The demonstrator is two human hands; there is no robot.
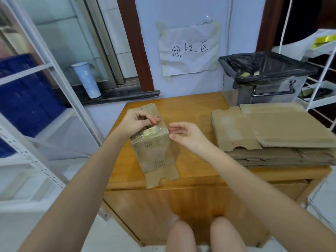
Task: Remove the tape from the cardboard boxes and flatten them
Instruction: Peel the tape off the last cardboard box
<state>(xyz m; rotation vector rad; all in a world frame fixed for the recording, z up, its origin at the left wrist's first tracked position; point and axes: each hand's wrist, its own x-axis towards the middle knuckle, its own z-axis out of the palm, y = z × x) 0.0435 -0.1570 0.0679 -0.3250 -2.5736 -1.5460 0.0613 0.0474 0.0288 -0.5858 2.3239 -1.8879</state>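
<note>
Left hand, centre frame: fingers curled, gripping the upper end of the box. Right hand, just right of it: thumb and fingertips appear to pinch a clear strip of tape stretched off the box edge. Box lies collapsed on the wooden table, tape part-peeled. Stack of flattened cardboard at right suggests most work done. Bin, upper right, black-lined, holds a few yellowish scraps.
</note>
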